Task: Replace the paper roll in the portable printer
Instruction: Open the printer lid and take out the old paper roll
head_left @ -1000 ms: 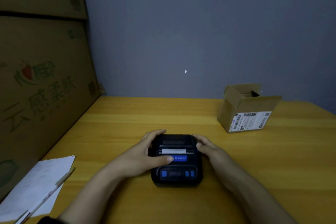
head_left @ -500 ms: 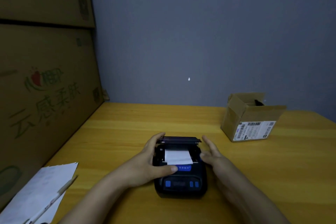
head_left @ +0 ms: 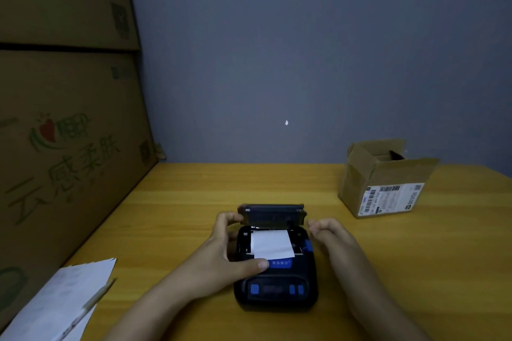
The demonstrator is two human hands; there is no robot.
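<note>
A small black portable printer (head_left: pixel 277 285) with blue buttons sits on the wooden table (head_left: pixel 194 202) in front of me. Its lid (head_left: pixel 273 214) stands open at the far end. Inside lies a white paper roll (head_left: pixel 271 243) with its loose end over the front edge. My left hand (head_left: pixel 221 255) grips the printer's left side, thumb across the front by the blue label, fingers up at the lid's left corner. My right hand (head_left: pixel 329 232) hovers just right of the printer, fingers curled, holding nothing.
A small open cardboard box (head_left: pixel 385 183) with a shipping label stands at the back right. A sheet of paper (head_left: pixel 63 302) with a pen (head_left: pixel 91 304) on it lies at the front left. Large stacked cartons (head_left: pixel 61 133) wall off the left side.
The printer's lid has swung from shut to fully open, exposing the paper roll. My right hand has come off the printer's side.
</note>
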